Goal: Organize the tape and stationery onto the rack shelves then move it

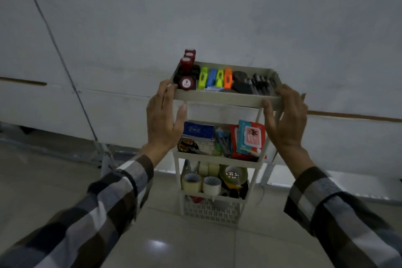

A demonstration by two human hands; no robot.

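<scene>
A white four-tier rack (217, 97) stands on the tiled floor in front of me. Its top shelf holds red round items (187, 65), several coloured staplers (215, 78) and dark pens (262, 86). On the second shelf lie a blue box (198, 130), scissors (187, 146) and red packets (250, 139). Tape rolls (212, 184) fill the third shelf. My left hand (163, 120) grips the top shelf's left corner, thumb under the front edge. My right hand (287, 120) grips the right corner, fingers over the rim.
A white wall (217, 17) rises close behind the rack. White metal legs (104, 159) stand at the left on the glossy tiled floor (174, 246). The perforated bottom shelf (211, 211) holds a few half-hidden items.
</scene>
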